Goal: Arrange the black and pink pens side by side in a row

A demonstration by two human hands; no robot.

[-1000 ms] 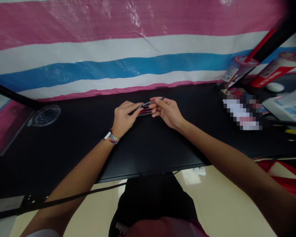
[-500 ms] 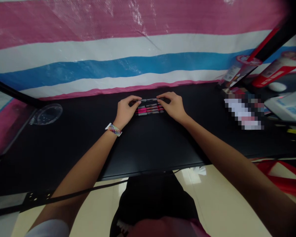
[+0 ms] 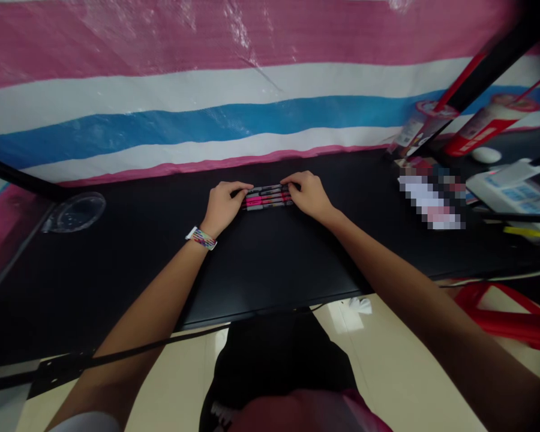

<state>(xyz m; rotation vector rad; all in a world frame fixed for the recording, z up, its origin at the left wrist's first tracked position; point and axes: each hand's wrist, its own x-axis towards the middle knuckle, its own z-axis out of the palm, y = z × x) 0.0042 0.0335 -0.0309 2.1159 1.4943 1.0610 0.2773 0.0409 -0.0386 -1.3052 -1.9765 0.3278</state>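
Observation:
Several pens lie side by side in a row on the black tabletop (image 3: 261, 258), their lengths running left to right. Among them a pink-barrelled pen (image 3: 254, 201) stands out, and a grey-ended pen (image 3: 255, 207) is nearest to me. Along the far side of the row is a dark, partly clear pen (image 3: 269, 189). My left hand (image 3: 221, 207), above a multicoloured wristband (image 3: 202, 237), pinches its left end between thumb and fingers. At its right end, my right hand (image 3: 312, 197) is closed too; its fingertips partly cover the pen ends.
A clear plastic lid or shallow container (image 3: 78, 211) sits at the left. Toward the right are two cups, one clear (image 3: 416, 129) and one red (image 3: 479, 132), a white rounded object (image 3: 486, 155) and a pale device with buttons (image 3: 513, 189). Striped sheeting (image 3: 234, 123) hangs behind.
Both hands have brought the far pen toward me, closing most of the gap to the other pens. The view has shifted slightly, so the surroundings appear further left.

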